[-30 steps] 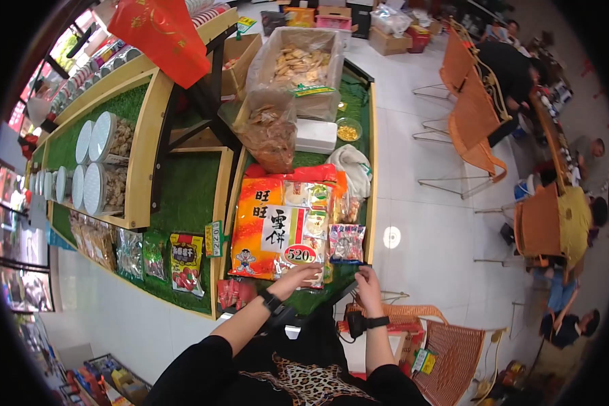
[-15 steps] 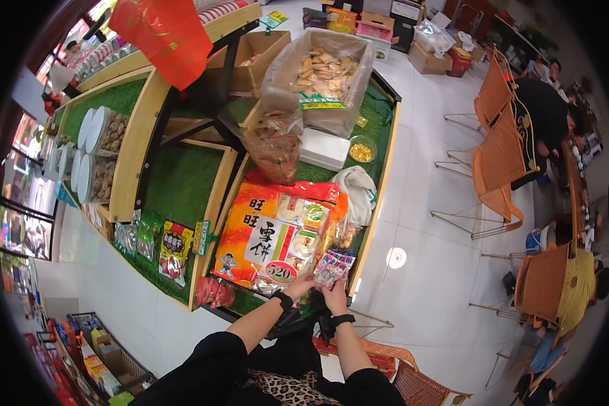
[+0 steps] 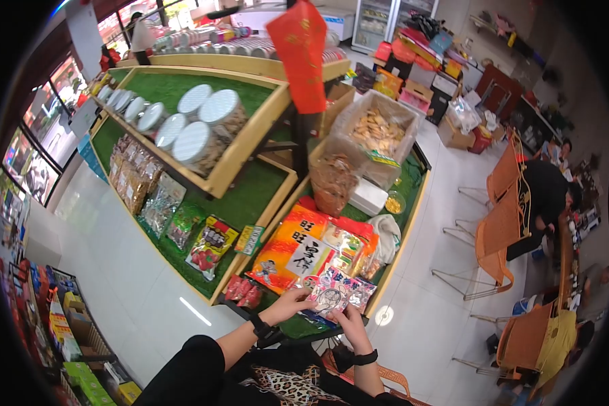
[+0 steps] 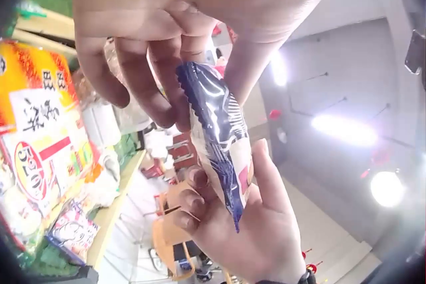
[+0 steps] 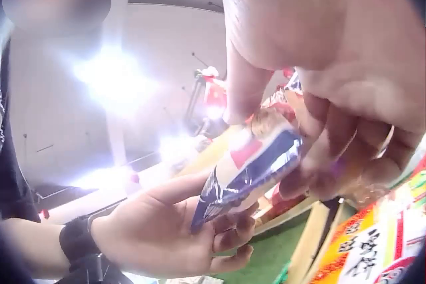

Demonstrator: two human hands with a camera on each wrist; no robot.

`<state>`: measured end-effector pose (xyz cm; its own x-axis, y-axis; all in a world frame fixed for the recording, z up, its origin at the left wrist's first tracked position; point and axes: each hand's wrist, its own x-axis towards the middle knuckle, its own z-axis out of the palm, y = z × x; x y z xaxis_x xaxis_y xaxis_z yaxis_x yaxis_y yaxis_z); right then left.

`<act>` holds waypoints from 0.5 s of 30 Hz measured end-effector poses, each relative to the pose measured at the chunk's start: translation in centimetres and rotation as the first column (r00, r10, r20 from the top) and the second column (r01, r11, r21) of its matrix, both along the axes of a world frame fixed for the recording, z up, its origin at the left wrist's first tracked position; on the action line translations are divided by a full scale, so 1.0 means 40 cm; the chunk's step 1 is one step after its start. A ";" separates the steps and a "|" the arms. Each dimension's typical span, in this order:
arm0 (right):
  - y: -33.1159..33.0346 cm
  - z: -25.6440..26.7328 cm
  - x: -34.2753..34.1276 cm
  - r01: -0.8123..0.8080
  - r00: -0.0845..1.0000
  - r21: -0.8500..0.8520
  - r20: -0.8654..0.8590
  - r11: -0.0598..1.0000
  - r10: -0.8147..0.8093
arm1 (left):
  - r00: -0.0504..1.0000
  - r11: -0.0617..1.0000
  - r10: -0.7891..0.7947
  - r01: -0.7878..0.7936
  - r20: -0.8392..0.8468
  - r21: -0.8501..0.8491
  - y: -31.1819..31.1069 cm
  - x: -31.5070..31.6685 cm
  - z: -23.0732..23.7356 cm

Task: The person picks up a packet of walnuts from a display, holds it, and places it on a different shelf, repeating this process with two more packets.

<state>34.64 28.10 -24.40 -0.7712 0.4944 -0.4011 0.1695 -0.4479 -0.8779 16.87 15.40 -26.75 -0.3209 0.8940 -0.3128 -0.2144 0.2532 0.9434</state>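
Observation:
A small printed snack packet [image 3: 329, 296] is held up between both hands, above the big orange and white cracker bag [image 3: 301, 250]. My left hand [image 3: 285, 306] pinches its left end and my right hand [image 3: 353, 327] grips its lower right side. The left wrist view shows the packet [image 4: 216, 131] edge-on with a dark blue foil edge, the left thumb and fingers on its top. From the right wrist, the packet [image 5: 249, 164] appears between the right thumb and curled fingers. Another similar packet [image 3: 363, 292] lies just right of it on the green shelf.
Behind the cracker bag are a bag of brown snacks [image 3: 333, 183], a white box [image 3: 368, 197] and a lined carton of crackers [image 3: 379, 128]. Small red packets [image 3: 242, 291] lie at left. Lidded jars [image 3: 195, 141] fill the raised shelf. Woven chairs [image 3: 497, 233] and people are at right.
Both hands have come together at the packet and raised it off the shelf. The head view has swung left, so the display now appears farther right, with more jars showing.

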 end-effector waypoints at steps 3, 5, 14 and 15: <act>-0.108 0.130 -0.068 -0.017 0.995 0.078 -0.093 0.997 0.024 | 0.995 0.994 0.067 -0.074 0.080 0.084 -0.122 -0.026 0.199; -0.198 0.202 -0.114 -0.029 0.987 0.089 -0.154 0.996 0.043 | 0.991 0.981 0.099 -0.112 0.089 0.160 -0.228 -0.055 0.253; -0.646 0.301 -0.303 -0.367 0.877 0.356 -0.176 0.860 0.447 | 0.897 0.934 0.334 -0.273 -0.289 0.231 -0.771 -0.144 0.398; -0.689 0.282 -0.318 -0.384 0.867 0.356 -0.177 0.852 0.465 | 0.881 0.921 0.372 -0.310 -0.292 0.237 -0.827 -0.144 0.400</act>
